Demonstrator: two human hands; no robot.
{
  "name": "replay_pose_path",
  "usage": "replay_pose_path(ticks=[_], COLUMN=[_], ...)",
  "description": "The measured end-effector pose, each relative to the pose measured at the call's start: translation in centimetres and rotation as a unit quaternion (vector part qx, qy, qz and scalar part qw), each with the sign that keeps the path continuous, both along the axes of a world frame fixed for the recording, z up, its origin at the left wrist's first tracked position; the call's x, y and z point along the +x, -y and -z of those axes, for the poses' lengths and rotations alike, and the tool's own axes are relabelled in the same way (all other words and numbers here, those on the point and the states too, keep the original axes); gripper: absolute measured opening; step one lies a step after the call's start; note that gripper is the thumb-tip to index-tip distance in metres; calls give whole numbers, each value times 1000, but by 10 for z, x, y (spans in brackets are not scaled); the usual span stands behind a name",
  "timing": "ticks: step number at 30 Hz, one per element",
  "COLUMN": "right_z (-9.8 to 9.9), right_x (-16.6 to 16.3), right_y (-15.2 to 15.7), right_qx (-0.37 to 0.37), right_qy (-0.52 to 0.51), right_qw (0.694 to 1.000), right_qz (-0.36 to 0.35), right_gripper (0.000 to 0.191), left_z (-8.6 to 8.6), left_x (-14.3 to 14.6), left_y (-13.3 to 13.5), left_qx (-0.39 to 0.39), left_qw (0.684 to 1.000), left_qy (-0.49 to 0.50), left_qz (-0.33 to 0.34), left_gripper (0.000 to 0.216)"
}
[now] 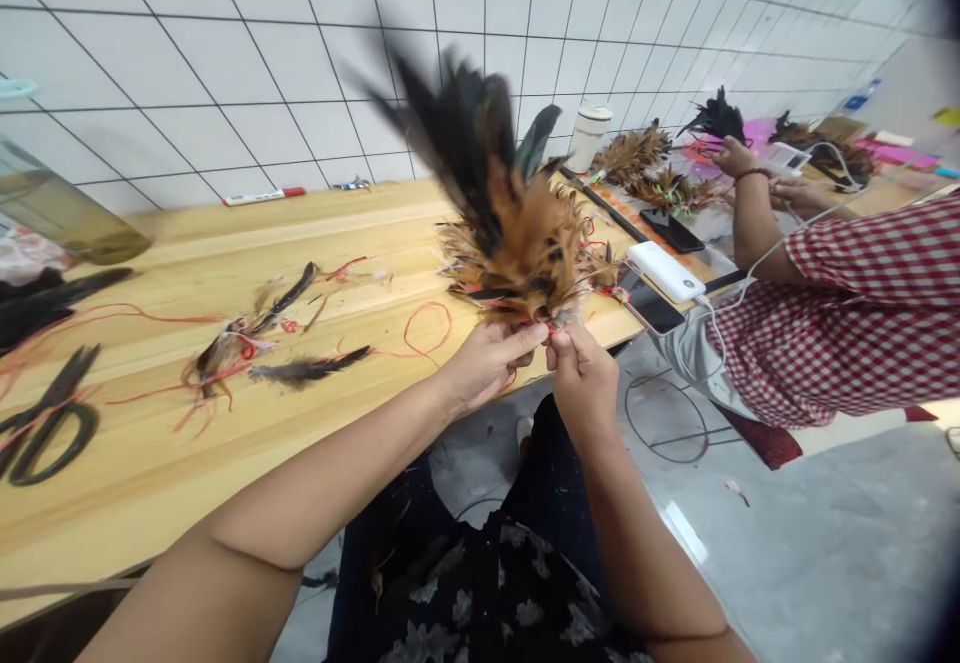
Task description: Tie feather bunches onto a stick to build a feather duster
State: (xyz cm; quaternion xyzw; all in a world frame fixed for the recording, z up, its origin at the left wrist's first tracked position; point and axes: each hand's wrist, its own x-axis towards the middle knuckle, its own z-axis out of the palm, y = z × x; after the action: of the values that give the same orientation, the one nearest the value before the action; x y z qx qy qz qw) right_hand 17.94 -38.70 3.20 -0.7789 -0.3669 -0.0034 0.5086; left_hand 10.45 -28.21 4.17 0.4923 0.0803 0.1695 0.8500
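Observation:
Over the table's front edge I hold a bundle of feathers [525, 233], brown at the base with long black plumes pointing up; the plume tips are blurred. My left hand [499, 358] is closed around the base of the bundle, thumb towards the right. Close beside it, my right hand [581, 373] pinches at the same base, where a bit of red string shows between the fingers. A loop of red string [427, 328] lies on the table just left of my hands. More brown feathers lie behind the bundle, partly hidden by it.
Black-handled scissors [56, 423], loose feathers [307, 371] and string scraps lie left. A marker [264, 197] lies near the tiled wall. Rightward are a white power bank [666, 271], a phone [652, 305] and a lidded cup [590, 138]. A co-worker in a checked shirt [847, 313] handles dark feathers.

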Motion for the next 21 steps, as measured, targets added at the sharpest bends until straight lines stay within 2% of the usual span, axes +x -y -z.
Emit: replay_pose_path(ticks=[3, 5, 7, 10, 12, 13, 15, 16, 19, 21], right_z=[16, 25, 31, 29, 24, 20, 15, 14, 14, 17], right_x=[-6, -13, -19, -20, -13, -8, 4, 9, 19, 21], right_y=[-10, -18, -24, -29, -29, -27, -20, -16, -6, -2], right_qx=[-82, -115, -134, -140, -110, -86, -40, -26, -20, -39], right_qy=[113, 152, 161, 100, -5, -75, -232, -298, -439, -497], right_qw=[985, 973, 969, 983, 993, 989, 947, 920, 846, 793], right_qz=[103, 131, 128, 70, -32, -98, -218, -252, -303, -350], right_gripper=[32, 35, 38, 31, 22, 20, 25, 31, 42, 43], left_z=[8, 14, 18, 20, 21, 22, 23, 24, 25, 26], left_x=[4, 5, 5, 1, -2, -3, -7, -9, -13, -15], left_y=[-1, -3, -7, -19, -32, -39, -52, -57, -64, -62], left_qx=[60, 103, 152, 201, 201, 189, 150, 124, 62, 54], left_qw=[998, 992, 981, 971, 975, 979, 987, 991, 996, 992], left_qy=[-20, -51, -84, -94, -78, -69, -57, -53, -46, -41], left_qz=[-22, -57, -88, -92, -52, -29, 7, 15, 48, 108], left_gripper=[37, 38, 38, 36, 38, 39, 39, 38, 40, 39])
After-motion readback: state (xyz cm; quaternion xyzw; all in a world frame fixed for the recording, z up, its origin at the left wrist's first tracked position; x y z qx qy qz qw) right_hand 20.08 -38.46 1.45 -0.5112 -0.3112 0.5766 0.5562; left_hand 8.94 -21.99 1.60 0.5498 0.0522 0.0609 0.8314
